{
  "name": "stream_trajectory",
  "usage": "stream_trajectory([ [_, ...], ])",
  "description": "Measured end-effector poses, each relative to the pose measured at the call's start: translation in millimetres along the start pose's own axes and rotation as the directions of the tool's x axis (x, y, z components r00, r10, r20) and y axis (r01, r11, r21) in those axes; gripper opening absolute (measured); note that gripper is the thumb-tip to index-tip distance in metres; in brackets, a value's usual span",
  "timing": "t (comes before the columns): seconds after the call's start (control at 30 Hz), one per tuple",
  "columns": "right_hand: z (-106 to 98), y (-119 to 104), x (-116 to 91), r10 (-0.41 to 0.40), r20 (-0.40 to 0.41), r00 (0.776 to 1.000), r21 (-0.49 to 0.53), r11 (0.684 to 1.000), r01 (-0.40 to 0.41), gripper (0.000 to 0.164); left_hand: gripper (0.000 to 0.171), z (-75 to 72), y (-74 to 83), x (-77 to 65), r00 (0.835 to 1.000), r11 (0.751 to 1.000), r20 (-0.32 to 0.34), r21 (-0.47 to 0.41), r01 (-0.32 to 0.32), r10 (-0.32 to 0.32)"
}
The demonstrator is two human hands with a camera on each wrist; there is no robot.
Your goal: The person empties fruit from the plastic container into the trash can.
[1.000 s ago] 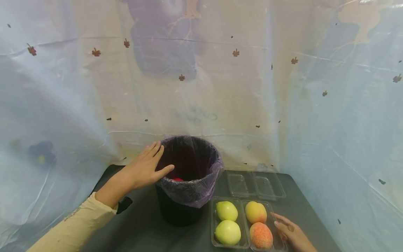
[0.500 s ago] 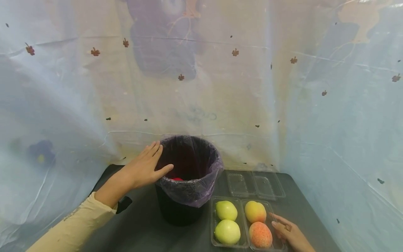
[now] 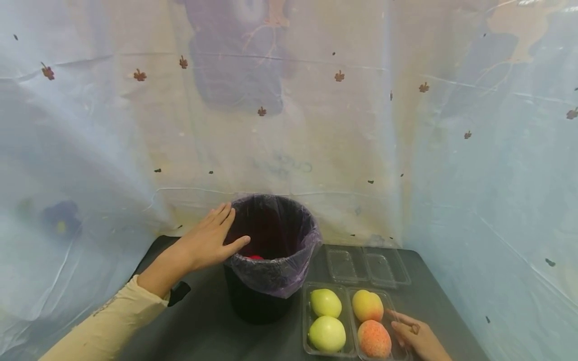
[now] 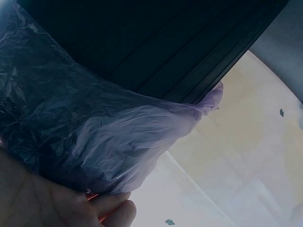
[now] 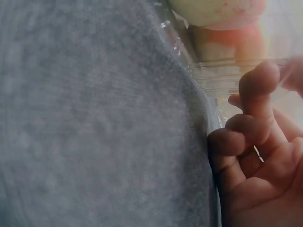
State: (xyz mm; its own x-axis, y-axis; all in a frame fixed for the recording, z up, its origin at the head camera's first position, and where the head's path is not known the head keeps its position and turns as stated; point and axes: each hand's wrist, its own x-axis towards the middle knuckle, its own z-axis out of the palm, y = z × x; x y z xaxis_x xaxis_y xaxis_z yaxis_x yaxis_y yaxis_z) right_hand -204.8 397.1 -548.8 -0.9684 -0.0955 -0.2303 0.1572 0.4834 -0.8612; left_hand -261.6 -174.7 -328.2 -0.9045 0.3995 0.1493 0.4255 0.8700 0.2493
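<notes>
My left hand (image 3: 205,243) rests on the left rim of a black bin (image 3: 257,301), its fingers straight. A purple-tinted plastic liner (image 3: 289,276) folds over the rim; the left wrist view shows the hand against this liner (image 4: 113,142). Part of something red (image 3: 256,257) shows inside the bin. My right hand (image 3: 417,336) is at the right edge of a clear two-part plastic container (image 3: 308,341), touching it with loosely bent fingers. Two green round fruits (image 3: 327,333) fill the left part. The right part holds a yellow-red peach (image 3: 368,306) and an orange-red one (image 3: 374,339).
Behind the fruit, a clear plastic two-part lid or tray (image 3: 366,265) lies flat. Everything stands on a dark grey table (image 3: 198,321). Patterned plastic sheeting (image 3: 293,150) closes in the back and both sides. A small black object (image 3: 179,293) is by my left wrist.
Both hands, the bin and the fruit stay practically in place. The right hand's fingers shift very slightly by the container edge.
</notes>
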Motion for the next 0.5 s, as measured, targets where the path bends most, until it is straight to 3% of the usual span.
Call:
stream_trajectory([
  [0.3, 0.1, -0.7, -3.9, -0.038, 0.041, 0.998, 0.137, 0.990, 0.032, 0.070, 0.102, 1.5, -0.9, 0.2, 1.000, 1.000, -0.002, -0.003, -0.004, 0.004],
  [0.5, -2.4, 0.4, -2.4, -0.072, 0.037, 0.997, 0.150, 0.986, 0.066, 0.065, 0.102, 1.8, -1.7, 0.4, 1.000, 1.000, 0.001, -0.006, 0.000, 0.000],
])
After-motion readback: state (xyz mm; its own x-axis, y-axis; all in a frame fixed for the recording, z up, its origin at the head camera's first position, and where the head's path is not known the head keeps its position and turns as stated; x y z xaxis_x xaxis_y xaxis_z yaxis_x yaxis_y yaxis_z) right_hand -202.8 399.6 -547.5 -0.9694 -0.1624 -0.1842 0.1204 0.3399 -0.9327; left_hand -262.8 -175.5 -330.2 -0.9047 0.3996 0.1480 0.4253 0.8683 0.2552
